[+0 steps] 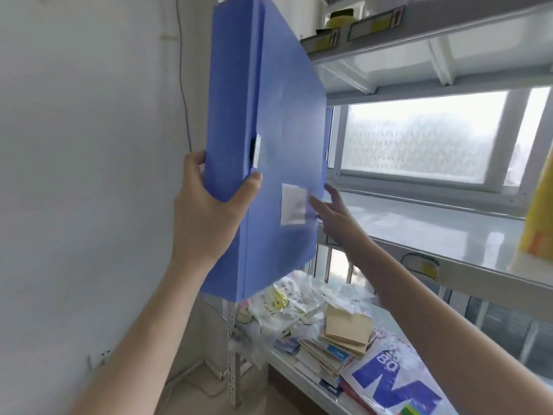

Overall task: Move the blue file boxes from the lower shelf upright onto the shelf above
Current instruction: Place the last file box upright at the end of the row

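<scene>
Blue file box [278, 121] stands nearly upright in the air, tilted a little toward one o'clock, its spine clamped by the left hand [209, 211] with the thumb on the broad face and the fingers wrapped round the far side. At three o'clock from that grip the right hand [332, 211] is open, fingers spread, its fingertips at the box's rear edge beside a white label [294, 205], just above the front edge of the middle shelf [419, 223]; down at five o'clock the lower shelf [287, 365] holds stacked booklets [338, 339] and plastic bags [287, 298]
</scene>
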